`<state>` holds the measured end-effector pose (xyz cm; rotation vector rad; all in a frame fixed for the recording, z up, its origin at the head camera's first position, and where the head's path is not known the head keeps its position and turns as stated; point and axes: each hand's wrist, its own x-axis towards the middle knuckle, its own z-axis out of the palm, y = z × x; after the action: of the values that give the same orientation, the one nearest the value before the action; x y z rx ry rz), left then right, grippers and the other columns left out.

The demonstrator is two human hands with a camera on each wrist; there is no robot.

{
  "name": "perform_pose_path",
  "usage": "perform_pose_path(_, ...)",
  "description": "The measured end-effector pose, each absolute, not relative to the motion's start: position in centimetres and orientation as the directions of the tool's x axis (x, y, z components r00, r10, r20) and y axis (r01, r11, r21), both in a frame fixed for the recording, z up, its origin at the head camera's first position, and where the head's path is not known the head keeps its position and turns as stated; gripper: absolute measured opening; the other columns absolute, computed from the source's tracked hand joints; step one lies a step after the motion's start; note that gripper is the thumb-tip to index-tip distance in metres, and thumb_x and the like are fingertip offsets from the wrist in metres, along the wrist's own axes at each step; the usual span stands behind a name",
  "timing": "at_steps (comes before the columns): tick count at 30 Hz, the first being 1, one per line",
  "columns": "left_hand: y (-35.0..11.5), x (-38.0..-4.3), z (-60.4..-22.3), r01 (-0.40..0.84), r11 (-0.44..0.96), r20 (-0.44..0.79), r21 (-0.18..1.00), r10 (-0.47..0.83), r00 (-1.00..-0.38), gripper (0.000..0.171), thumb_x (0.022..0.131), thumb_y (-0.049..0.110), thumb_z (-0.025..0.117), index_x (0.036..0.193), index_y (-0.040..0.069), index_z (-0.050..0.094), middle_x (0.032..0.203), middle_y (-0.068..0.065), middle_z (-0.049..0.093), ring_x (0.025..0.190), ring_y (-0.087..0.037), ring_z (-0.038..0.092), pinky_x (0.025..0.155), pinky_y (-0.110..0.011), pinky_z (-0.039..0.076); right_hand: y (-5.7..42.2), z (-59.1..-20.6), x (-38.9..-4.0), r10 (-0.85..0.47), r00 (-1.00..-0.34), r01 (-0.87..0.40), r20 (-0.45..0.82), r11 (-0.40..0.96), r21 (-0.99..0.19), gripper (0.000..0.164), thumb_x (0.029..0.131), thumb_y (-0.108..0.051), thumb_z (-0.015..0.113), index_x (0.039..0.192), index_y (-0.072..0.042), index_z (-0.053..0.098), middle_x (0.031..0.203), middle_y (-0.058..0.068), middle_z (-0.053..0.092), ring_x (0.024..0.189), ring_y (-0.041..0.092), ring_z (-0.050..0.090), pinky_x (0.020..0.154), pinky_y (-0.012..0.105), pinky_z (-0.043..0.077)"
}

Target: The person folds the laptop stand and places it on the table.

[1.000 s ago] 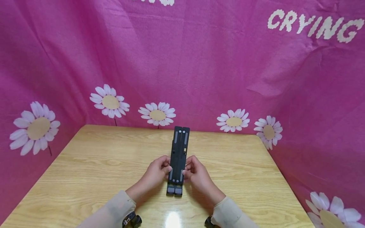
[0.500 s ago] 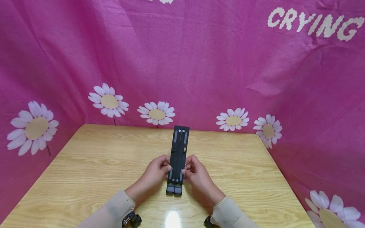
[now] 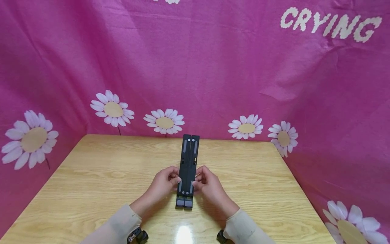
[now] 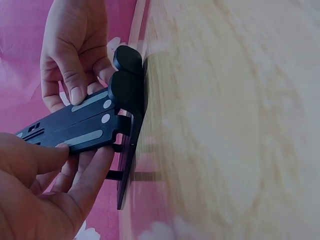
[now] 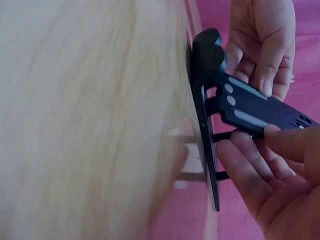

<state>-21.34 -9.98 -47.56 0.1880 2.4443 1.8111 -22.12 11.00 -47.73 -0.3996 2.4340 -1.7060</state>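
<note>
A black folding laptop stand (image 3: 187, 169) with grey rubber strips stands in the middle of the table, its upper plate tilted up from the base. My left hand (image 3: 164, 183) pinches the plate's left edge, thumb on top and fingers beneath. On the opposite edge my right hand (image 3: 211, 188) grips in the same way. From the left wrist, the stand's two rounded front lips (image 4: 125, 87) and the base against the tabletop show. In the right wrist view, thin crossbars (image 5: 222, 136) join the base under the raised plate (image 5: 250, 107).
The wooden table (image 3: 122, 159) has a pale wood grain and reflects light near its front edge. A pink cloth (image 3: 207, 67) printed with white daisies and lettering hangs behind it and along both sides. Small black wrist cameras (image 3: 141, 236) sit at the sleeves.
The whole head view has shifted slightly to the left. Both hands keep the same hold, and the laptop stand keeps its tilt.
</note>
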Motion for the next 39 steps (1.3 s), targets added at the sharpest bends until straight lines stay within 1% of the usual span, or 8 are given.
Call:
perform_pose_path(4, -10.1, -20.9, -47.6, 0.067, 0.315, 0.018, 0.947, 0.155, -0.988, 0.021, 0.097, -0.003, 0.065, 0.117, 0.004, 0.068, 0.095, -0.008, 0.067, 0.086, -0.019, 0.065, 0.073, -0.035, 0.063, 11.5, -47.7, -22.3, -0.33, -0.938, -0.244, 0.108, 0.406, -0.881, 0.027, 0.092, 0.004, 0.072, 0.113, -0.01, 0.061, 0.088, 0.005, 0.07, 0.078, 0.017, 0.067, 0.069, 0.03, 0.06)
perform_pose_path(8, -10.2, -20.3, -47.5, 0.086, 0.366, 0.021, 0.927, 0.178, -0.984, 0.04, 0.09, -0.002, 0.074, 0.13, 0.001, 0.065, 0.101, -0.006, 0.07, 0.092, -0.017, 0.065, 0.08, -0.031, 0.059, 12.4, -47.3, -22.9, -0.358, -0.921, -0.328, 0.152, 0.507, -0.797, 0.029, 0.09, -0.002, 0.076, 0.114, -0.012, 0.064, 0.092, 0.001, 0.071, 0.084, 0.013, 0.066, 0.075, 0.027, 0.057)
perform_pose_path(13, -10.5, -19.0, -47.5, 0.103, 0.403, 0.009, 0.909, 0.227, -0.974, 0.066, 0.082, -0.001, 0.082, 0.142, -0.007, 0.054, 0.114, -0.011, 0.071, 0.102, -0.022, 0.068, 0.09, -0.036, 0.059, 13.6, -45.4, -24.3, -0.343, -0.92, -0.355, 0.188, 0.532, -0.769, 0.036, 0.089, -0.006, 0.079, 0.122, -0.011, 0.066, 0.104, 0.007, 0.073, 0.093, 0.017, 0.069, 0.084, 0.035, 0.06)
perform_pose_path(19, -10.7, -17.1, -47.6, 0.16, 0.536, -0.003, 0.829, 0.29, -0.957, 0.085, 0.071, 0.005, 0.092, 0.144, -0.011, 0.05, 0.122, -0.016, 0.069, 0.109, -0.029, 0.067, 0.096, -0.045, 0.057, 15.2, -42.7, -27.2, -0.353, -0.91, -0.377, 0.22, 0.476, -0.795, 0.047, 0.093, -0.014, 0.077, 0.137, -0.018, 0.061, 0.128, 0.005, 0.069, 0.114, 0.025, 0.067, 0.097, 0.043, 0.057)
perform_pose_path(23, -10.3, -16.7, -47.8, 0.237, 0.603, 0.05, 0.762, 0.31, -0.949, 0.087, 0.069, 0.005, 0.093, 0.143, -0.012, 0.05, 0.119, -0.019, 0.07, 0.11, -0.032, 0.067, 0.098, -0.047, 0.055, 16.0, -41.3, -29.3, -0.43, -0.87, -0.434, 0.24, 0.44, -0.786, 0.058, 0.095, -0.016, 0.075, 0.148, -0.026, 0.054, 0.145, -0.002, 0.06, 0.128, 0.025, 0.06, 0.108, 0.049, 0.05)
perform_pose_path(29, -9.8, -16.7, -47.7, 0.218, 0.672, 0.058, 0.707, 0.253, -0.966, 0.084, 0.07, 0.004, 0.092, 0.141, -0.013, 0.052, 0.118, -0.018, 0.07, 0.111, -0.029, 0.065, 0.102, -0.049, 0.052, 15.3, -38.9, -31.7, -0.573, -0.777, -0.549, 0.261, 0.416, -0.725, 0.069, 0.097, -0.018, 0.072, 0.157, -0.036, 0.042, 0.157, -0.01, 0.048, 0.141, 0.024, 0.049, 0.118, 0.05, 0.039)
perform_pose_path(35, -9.6, -16.6, -47.7, 0.203, 0.678, 0.01, 0.707, 0.277, -0.961, 0.083, 0.073, 0.006, 0.091, 0.143, -0.012, 0.051, 0.121, -0.019, 0.069, 0.11, -0.025, 0.065, 0.098, -0.046, 0.055, 14.6, -37.8, -32.5, -0.558, -0.804, -0.511, 0.205, 0.473, -0.718, 0.055, 0.096, -0.019, 0.073, 0.146, -0.033, 0.058, 0.146, -0.015, 0.058, 0.139, 0.019, 0.051, 0.11, 0.051, 0.047)
perform_pose_path(39, -10.0, -17.1, -47.7, 0.261, 0.69, 0.029, 0.675, 0.329, -0.944, 0.081, 0.074, 0.009, 0.091, 0.142, -0.012, 0.052, 0.105, -0.011, 0.07, 0.094, -0.017, 0.062, 0.085, -0.038, 0.057, 14.4, -37.8, -32.6, -0.523, -0.82, -0.513, 0.232, 0.493, -0.703, 0.047, 0.093, -0.019, 0.076, 0.138, -0.028, 0.067, 0.138, -0.009, 0.065, 0.132, 0.016, 0.057, 0.103, 0.047, 0.053)
